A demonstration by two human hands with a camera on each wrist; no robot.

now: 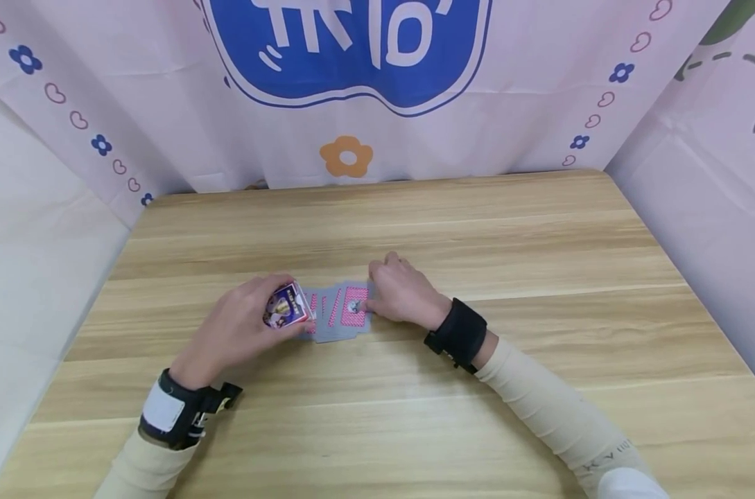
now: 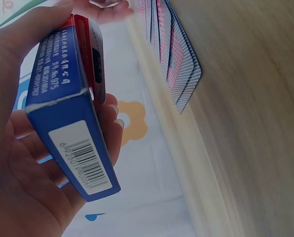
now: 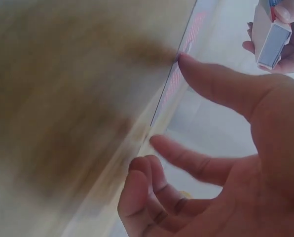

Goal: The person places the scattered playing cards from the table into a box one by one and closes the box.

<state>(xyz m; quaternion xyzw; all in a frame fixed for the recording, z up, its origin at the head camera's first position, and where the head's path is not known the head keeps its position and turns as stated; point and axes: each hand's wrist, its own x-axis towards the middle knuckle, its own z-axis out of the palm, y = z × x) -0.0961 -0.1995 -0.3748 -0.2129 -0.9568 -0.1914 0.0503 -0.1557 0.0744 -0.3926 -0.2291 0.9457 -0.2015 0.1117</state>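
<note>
Head view: the left hand (image 1: 236,326) grips the card box (image 1: 285,306), fingers clamped round its sides, near the left end of an overlapping row of face-down cards (image 1: 335,331) on the tabletop (image 1: 383,423). The right hand (image 1: 405,291) has its thumb touching the rightmost card; in the right wrist view that thumb stands apart from the loosely bent fingers. The step in hand looks like arranging the cards, whether spreading or gathering cannot be told. The next move seems to call for light thumb pressure, with the box held clear.

Overlapping cards (image 1: 336,319) near blue box (image 1: 285,307)
</note>
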